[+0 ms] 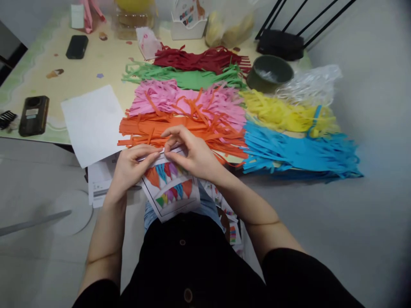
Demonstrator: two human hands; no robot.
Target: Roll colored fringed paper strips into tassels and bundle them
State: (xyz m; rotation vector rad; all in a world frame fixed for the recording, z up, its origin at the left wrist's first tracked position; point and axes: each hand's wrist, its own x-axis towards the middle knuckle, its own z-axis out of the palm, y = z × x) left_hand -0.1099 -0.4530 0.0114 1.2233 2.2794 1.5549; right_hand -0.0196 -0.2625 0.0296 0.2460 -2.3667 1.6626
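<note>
A printed sheet or packet (173,188) showing colourful tassel garlands hangs over my lap at the table's front edge. Its top left edge is pinched between the thumb and fingers of my left hand (136,164). My right hand (191,154) is closed in a pinch at the top edge, close beside the left fingertips; whether something small is between its fingers is hidden. Just beyond my hands lies fringed orange paper (180,127). Pink (189,100), green (192,79) and dark red (199,60) fringed bundles lie behind it, with yellow (285,112) and blue (298,149) ones to the right.
White paper (94,124) overhangs the table edge at left. Two dark devices (77,47) (34,115) lie farther left. A dark green bowl (269,72), clear plastic (311,85) and a black rack (280,44) are at back right. A white holder (189,28) stands at the back.
</note>
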